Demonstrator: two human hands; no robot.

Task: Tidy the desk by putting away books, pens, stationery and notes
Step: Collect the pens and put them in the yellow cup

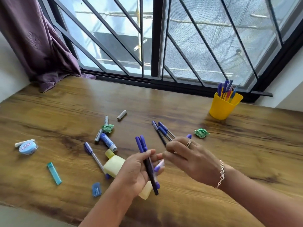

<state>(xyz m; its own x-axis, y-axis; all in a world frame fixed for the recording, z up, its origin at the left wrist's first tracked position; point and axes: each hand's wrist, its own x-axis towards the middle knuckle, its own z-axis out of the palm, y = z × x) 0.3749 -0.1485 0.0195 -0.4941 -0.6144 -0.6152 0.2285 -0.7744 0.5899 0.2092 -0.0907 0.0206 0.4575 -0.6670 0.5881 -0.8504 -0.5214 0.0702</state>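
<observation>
Bright daylight through window (180, 38); soft glare on table (164, 102); hands motion-blurred; wide-angle bending at frame edges

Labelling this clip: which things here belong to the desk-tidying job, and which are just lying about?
Job: left hand holding capped pens; right hand gripping more pens; yellow cup; loose pen; glue stick; sharpener.
Lying about: battery; curtain; pale yellow bottle.

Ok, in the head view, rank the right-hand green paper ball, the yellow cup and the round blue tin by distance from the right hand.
From the right hand:
1. Green paper ball, just beyond it, slightly to the right.
2. Yellow cup, far right by the window.
3. Round blue tin, far left of the desk.
</observation>
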